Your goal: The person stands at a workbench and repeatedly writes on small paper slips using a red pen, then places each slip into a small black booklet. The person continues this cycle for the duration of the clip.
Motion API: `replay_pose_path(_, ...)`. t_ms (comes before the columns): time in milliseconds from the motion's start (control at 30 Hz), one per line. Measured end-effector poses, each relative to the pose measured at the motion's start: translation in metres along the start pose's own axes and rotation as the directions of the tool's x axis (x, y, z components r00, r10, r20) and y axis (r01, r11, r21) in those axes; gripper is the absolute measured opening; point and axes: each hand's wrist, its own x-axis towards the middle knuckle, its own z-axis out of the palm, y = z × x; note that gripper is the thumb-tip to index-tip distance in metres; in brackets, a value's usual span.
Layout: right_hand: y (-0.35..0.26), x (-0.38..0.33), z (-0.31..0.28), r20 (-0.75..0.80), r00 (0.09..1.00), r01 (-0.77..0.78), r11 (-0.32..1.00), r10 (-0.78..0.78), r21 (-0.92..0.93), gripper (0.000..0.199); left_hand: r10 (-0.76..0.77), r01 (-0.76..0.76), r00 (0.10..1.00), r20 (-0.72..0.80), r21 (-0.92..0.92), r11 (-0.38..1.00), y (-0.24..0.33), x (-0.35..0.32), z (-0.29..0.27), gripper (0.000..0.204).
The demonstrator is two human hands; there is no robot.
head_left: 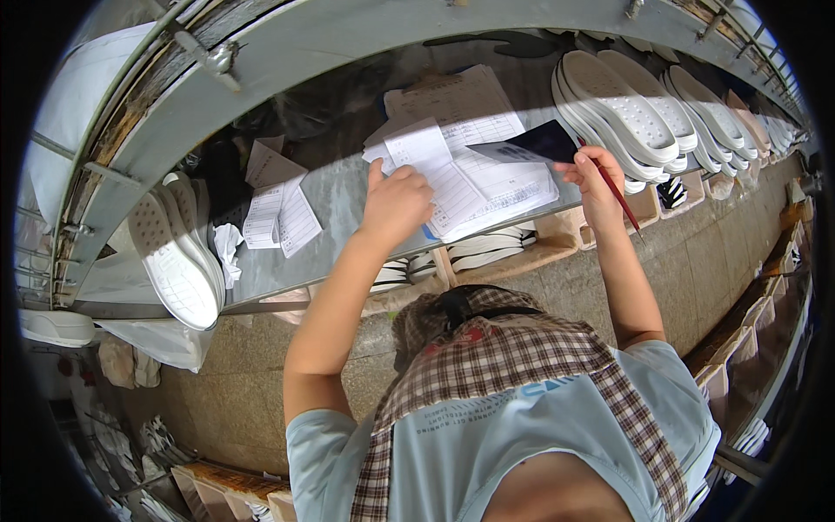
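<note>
My left hand rests on the left side of a stack of printed white forms, fingers apart, one finger stretched along the edge and the others bent. A folded white slip lies on top, by its fingertips. At the right side of the stack, my right hand pinches the corner of a dark sheet that looks like carbon paper, lifted over the forms. A slim red pen is also held in that hand, its tip pointing down and toward me.
White perforated shoe soles stand stacked at right and left on the grey bench. Loose slips and a crumpled tissue lie left. Bins with white strips sit below the front edge. A metal frame runs across the back.
</note>
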Motion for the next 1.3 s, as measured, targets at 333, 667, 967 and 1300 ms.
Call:
replay_pose_path(333, -0.008, -0.019, -0.007, 0.203, 0.961, 0.241, 0.931, -0.189, -0.274, 0.007, 0.033, -0.035, 0.997, -0.062, -0.021, 0.999, -0.005, 0.015, 0.010, 0.003)
replay_pose_path(667, -0.012, -0.005, 0.027, 0.669, 0.693, 0.645, 0.645, -0.267, -0.410, 0.010, -0.481, 0.334, 0.862, 0.162, -0.895, 0.297, -0.040, 0.015, 0.013, 0.006)
replay_pose_path(967, 0.037, 0.012, 0.072, 0.747, 0.601, 0.692, 0.652, -0.284, -0.309, 0.013, -0.439, 0.310, 0.875, 0.204, -0.932, 0.185, -0.054, 0.012, 0.023, 0.010)
replay_pose_path(1300, 0.046, 0.022, 0.072, 0.716, 0.642, 0.688, 0.619, -0.274, -0.380, 0.014, -0.280, 0.209, 0.958, -0.061, -0.521, 0.828, -0.026, -0.001, 0.022, 0.017)
